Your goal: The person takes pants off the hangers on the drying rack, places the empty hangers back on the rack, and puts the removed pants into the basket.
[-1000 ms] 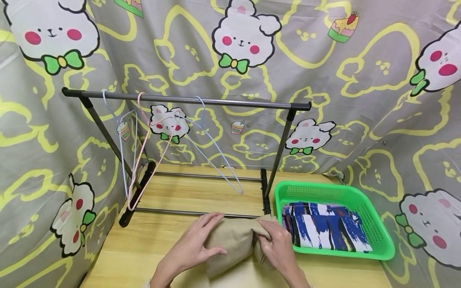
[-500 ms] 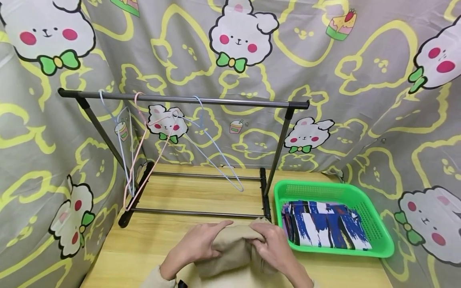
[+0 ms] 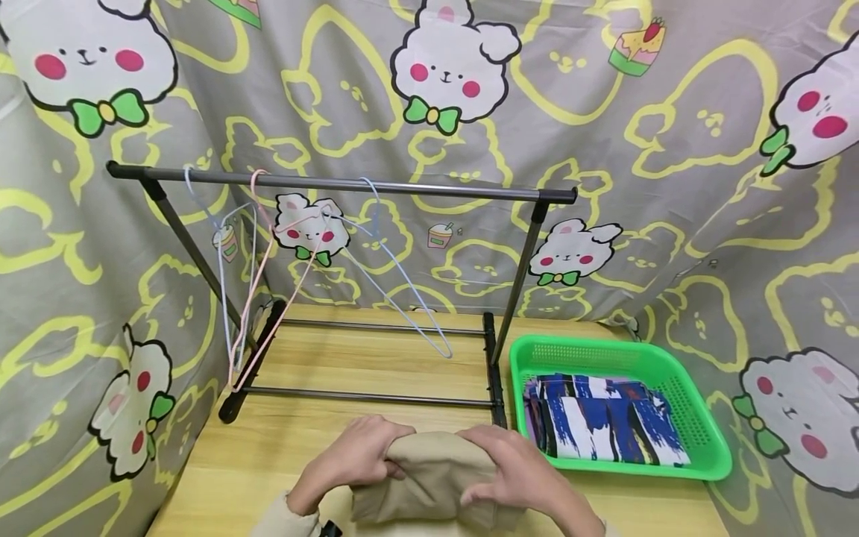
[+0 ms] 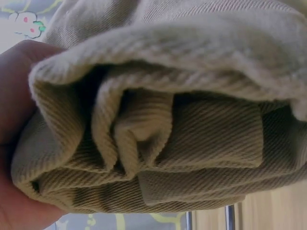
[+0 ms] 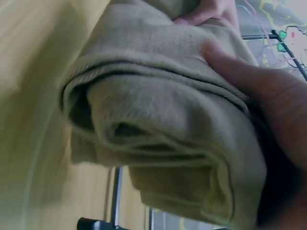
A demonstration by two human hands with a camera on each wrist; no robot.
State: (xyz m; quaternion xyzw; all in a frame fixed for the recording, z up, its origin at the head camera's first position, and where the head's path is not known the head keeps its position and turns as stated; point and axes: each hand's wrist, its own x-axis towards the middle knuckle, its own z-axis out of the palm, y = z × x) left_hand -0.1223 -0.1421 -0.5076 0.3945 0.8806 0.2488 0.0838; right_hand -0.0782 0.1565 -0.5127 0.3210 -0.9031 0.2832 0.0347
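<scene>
A khaki twill garment (image 3: 436, 477), folded into a thick bundle, is held up between both hands low in the head view. At its left end my left hand (image 3: 359, 455) grips it, fingers over the far side and thumb on the near side. My right hand (image 3: 513, 466) grips the other end, its thumb (image 5: 244, 76) lying along the cloth in the right wrist view. Stacked, curled layers of the fabric (image 4: 144, 72) fill the left wrist view. Most of the right hand's fingers are hidden behind the bundle.
Beyond the hands stands a dark metal rack (image 3: 456, 190) on the wooden table (image 3: 369, 358). Its bar carries a pink hanger (image 3: 252, 179) and two blue ones, including a blue hanger (image 3: 403, 272) nearer the middle. A green basket (image 3: 584, 347) at right holds folded patterned cloth (image 3: 590, 425).
The garment has been rolled over into a more compact bundle and drawn slightly toward me. My left hand went from spread fingers on it to gripping its end; the right hand's grip shifted.
</scene>
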